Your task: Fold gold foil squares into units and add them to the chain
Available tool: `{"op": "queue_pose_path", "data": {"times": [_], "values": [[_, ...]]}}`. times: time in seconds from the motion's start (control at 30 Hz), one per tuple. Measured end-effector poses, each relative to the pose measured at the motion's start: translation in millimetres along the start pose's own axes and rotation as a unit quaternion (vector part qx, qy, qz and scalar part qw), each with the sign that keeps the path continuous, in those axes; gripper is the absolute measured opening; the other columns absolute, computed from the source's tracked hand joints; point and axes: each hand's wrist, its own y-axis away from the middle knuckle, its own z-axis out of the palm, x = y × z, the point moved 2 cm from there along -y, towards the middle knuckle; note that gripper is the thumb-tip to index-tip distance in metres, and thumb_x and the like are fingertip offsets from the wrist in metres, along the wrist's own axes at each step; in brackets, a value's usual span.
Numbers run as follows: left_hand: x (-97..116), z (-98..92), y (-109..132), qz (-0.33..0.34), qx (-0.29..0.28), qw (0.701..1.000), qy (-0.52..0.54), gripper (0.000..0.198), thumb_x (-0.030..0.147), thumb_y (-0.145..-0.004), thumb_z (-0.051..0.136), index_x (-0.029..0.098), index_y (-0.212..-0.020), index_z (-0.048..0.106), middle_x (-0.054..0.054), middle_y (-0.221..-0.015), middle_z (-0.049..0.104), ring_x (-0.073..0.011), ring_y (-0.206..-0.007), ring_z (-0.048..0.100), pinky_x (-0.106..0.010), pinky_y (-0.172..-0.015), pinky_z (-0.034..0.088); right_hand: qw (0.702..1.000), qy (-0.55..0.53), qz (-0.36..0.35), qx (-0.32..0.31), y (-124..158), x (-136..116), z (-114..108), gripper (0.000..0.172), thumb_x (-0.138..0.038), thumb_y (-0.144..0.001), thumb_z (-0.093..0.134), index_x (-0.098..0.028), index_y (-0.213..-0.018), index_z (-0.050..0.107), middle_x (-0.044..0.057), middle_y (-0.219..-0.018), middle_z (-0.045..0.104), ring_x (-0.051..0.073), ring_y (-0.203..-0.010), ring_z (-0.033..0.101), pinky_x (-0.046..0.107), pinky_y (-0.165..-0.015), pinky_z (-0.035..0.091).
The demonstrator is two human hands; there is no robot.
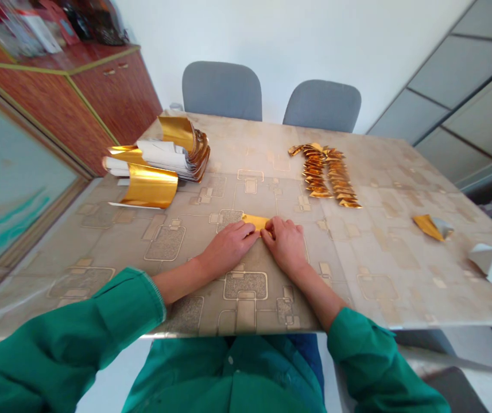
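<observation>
Holding: the left hand (228, 249) and right hand (284, 244) both bear on a gold foil strip (254, 222), pressing it against the table (379, 275)

Hand state: both closed on the strip with fingers bent down, neither released nor clenched into a fist; the fingertips of the two hands nearly meet

Strip position: on the table directly ahead of the torso, partly hidden beneath the fingers, its visible gold part just beyond the fingertips

Long axis: runs roughly left to right across the person's front, slightly tilted

Nearer hand: cannot tell; both touch the strip

Left of hands: a stack of gold-and-white foil sheets (155, 163) with curled ends, well apart from the left hand

Ahead of hands: a double row of small folded gold foil pieces (325, 175), lying overlapped on the table

Right of hands: a folded gold-and-silver piece (433, 227) and a white folded piece (489, 268) near the table edge

Surroundings: green sleeves (69, 327), two grey chairs (222, 92) beyond the table, a wooden cabinet (116, 97) at far left
</observation>
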Motion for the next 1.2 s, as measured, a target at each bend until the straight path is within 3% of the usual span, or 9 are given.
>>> {"op": "queue_pose_path", "data": {"times": [0.17,0.4,0.67,1.0,1.13,1.2], "values": [[-7.3,-2.1,13.5,0.002,0.016,1.000,0.023,0.024,0.020,-0.102,0.044,0.011,-0.112,0.064,-0.011,-0.110,0.062,-0.0216,-0.098,0.056,-0.034,-0.088,0.049,1.000,-0.010,0.013,-0.016,-0.9,2.1,0.4,0.011,-0.030,-0.094,0.055,-0.021,-0.093,0.061,0.002,-0.087,0.070,0.021,-0.087,0.059,0.032,-0.072,0.026],[-13.4,-7.7,19.2,0.021,-0.038,0.999,0.010,0.029,0.024,-0.098,0.053,0.016,-0.125,0.059,-0.009,-0.117,0.063,-0.0244,-0.106,0.056,-0.040,-0.092,0.048,1.000,0.008,0.005,-0.009,1.7,1.1,-1.1,0.011,-0.020,-0.094,0.051,-0.021,-0.096,0.062,0.003,-0.090,0.071,0.021,-0.089,0.059,0.033,-0.073,0.026],[2.9,-12.1,17.6,-0.009,-0.048,0.998,0.026,0.037,0.036,-0.095,0.059,0.016,-0.126,0.059,-0.011,-0.117,0.062,-0.0263,-0.106,0.055,-0.042,-0.093,0.045,0.998,0.006,-0.020,0.056,4.2,1.4,4.9,0.017,-0.038,-0.093,0.058,-0.021,-0.089,0.061,0.003,-0.086,0.070,0.022,-0.087,0.058,0.033,-0.078,0.026],[-6.9,-19.4,37.6,-0.063,0.021,0.998,0.008,0.024,0.028,-0.097,0.054,0.017,-0.116,0.064,-0.010,-0.119,0.066,-0.0261,-0.105,0.058,-0.043,-0.094,0.042,0.999,-0.029,0.003,0.030,6.4,9.5,0.2,0.009,-0.025,-0.092,0.053,-0.022,-0.090,0.062,0.000,-0.081,0.069,0.019,-0.081,0.055,0.032,-0.076,0.025],[-6.9,-18.9,21.9,-0.056,0.033,0.995,0.082,0.018,0.022,-0.097,0.054,0.018,-0.108,0.066,-0.009,-0.113,0.065,-0.0239,-0.103,0.058,-0.039,-0.089,0.045,0.999,-0.002,-0.026,0.045,6.0,4.2,-0.3,0.010,-0.021,-0.093,0.052,-0.021,-0.091,0.062,0.002,-0.085,0.070,0.020,-0.084,0.055,0.033,-0.077,0.024],[-6.5,-14.7,6.3,-0.087,0.037,0.983,0.157,0.011,0.021,-0.095,0.056,0.018,-0.101,0.066,-0.006,-0.104,0.065,-0.0211,-0.099,0.059,-0.034,-0.087,0.046,0.997,0.018,-0.055,0.047,5.6,1.1,0.2,0.013,-0.019,-0.094,0.050,-0.021,-0.092,0.062,0.004,-0.087,0.071,0.021,-0.087,0.055,0.034,-0.077,0.024]]}}
